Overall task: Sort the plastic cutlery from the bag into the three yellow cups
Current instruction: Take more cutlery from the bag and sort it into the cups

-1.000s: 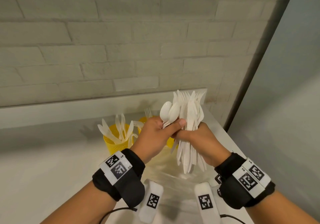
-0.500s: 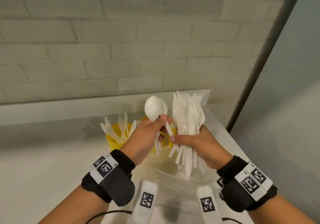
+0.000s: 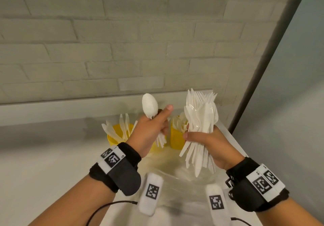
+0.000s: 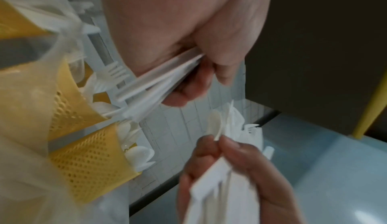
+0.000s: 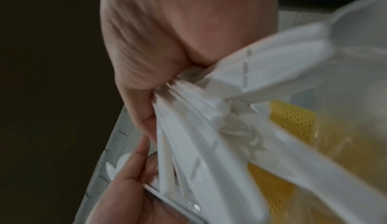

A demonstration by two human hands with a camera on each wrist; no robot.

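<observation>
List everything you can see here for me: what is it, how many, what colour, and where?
Spoons: a few, white, held upright in the left hand, clear of the bundle.
Cutlery bundle: one thick bunch, white, mixed pieces, gripped in the right hand.
Yellow cups: two plain in the head view, a third mostly hidden behind the left hand; the left wrist view shows perforated walls; all hold white cutlery.
Plastic bag: one, clear, lying on the counter under the hands.
Counter: one, white, against a pale brick wall.
Left hand: grip closed round the spoon handles.
Right hand: grip closed round the bundle.
Wristbands: two, black, with white coded tags.
</observation>
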